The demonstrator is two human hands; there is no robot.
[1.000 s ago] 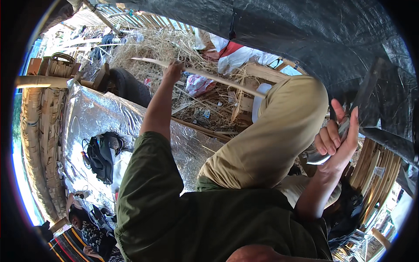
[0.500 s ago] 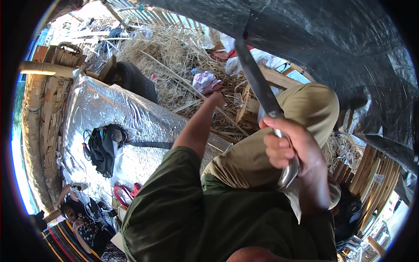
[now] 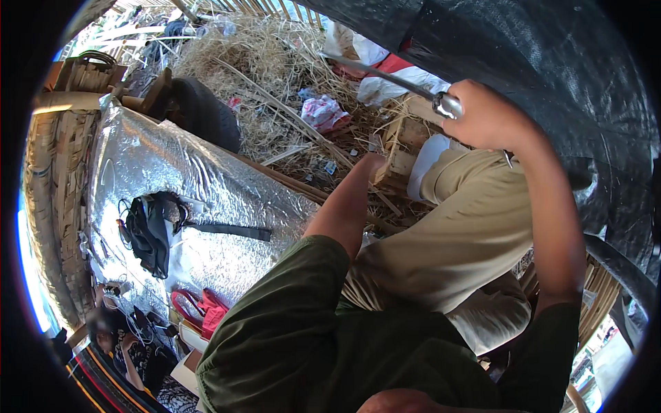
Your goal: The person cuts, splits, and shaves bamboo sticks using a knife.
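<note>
My right hand (image 3: 485, 113) is wrapped round the silver handle of a machete (image 3: 406, 84), raised over my bent knee. Its long dark blade reaches out to the far left, seen almost edge-on. Lower down, my left hand (image 3: 372, 164) is beside a rough wooden block (image 3: 397, 172). The wrist hides the left fingers, so I cannot tell what they hold. A long thin bamboo strip (image 3: 279, 109) lies across the dry straw, with its near end close to that hand.
A silver foil-covered platform (image 3: 227, 179) on the left carries a black bag (image 3: 155, 230) and a red bag (image 3: 212, 313). Beyond it stands a tyre (image 3: 206, 113). Straw (image 3: 248, 62) litters the ground ahead. Black sheeting (image 3: 537, 55) hangs at right. Another person (image 3: 131, 351) is at lower left.
My right hand has risen away from me, and the machete has swung from pointing steeply up to lying over toward the left. My left hand has shifted right, closer to the wooden block.
</note>
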